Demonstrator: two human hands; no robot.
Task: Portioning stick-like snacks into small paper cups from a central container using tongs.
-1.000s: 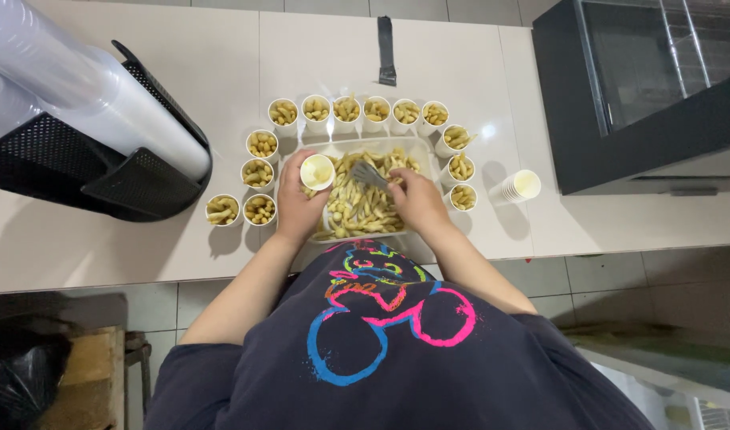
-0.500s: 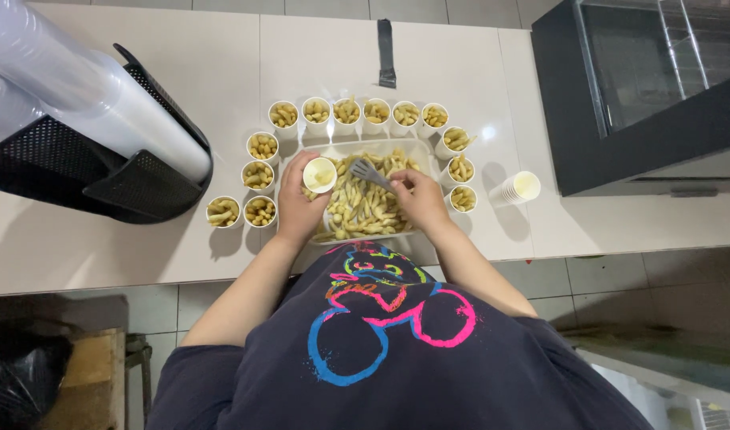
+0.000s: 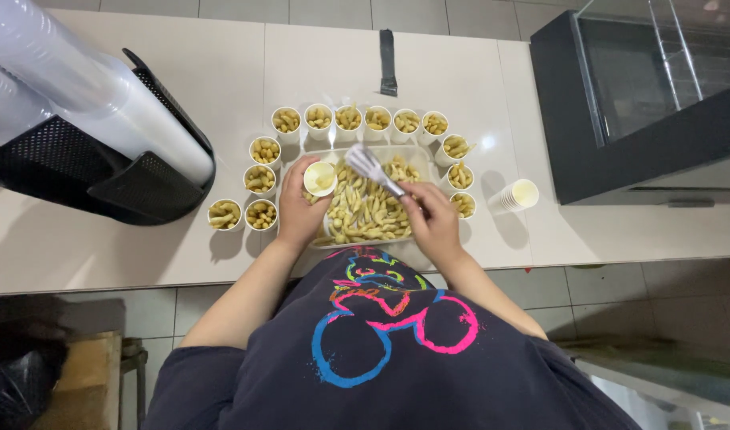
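Over the tray [image 3: 425, 153], tongs [image 3: 371, 167] have swung toward the cup [image 3: 320, 177].

Bright, even overhead light washes the pale counter [image 3: 142, 239], with a glare spot beside the cups. Shadows stay short and soft. The plastic-wrapped roll [image 3: 78, 87] blurs near the bowed left edge.

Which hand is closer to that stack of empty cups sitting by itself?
Right. The right hand, holding tongs, is over the tray's near side, closer to the cup stack. The left hand is across the tray, holding a cup.
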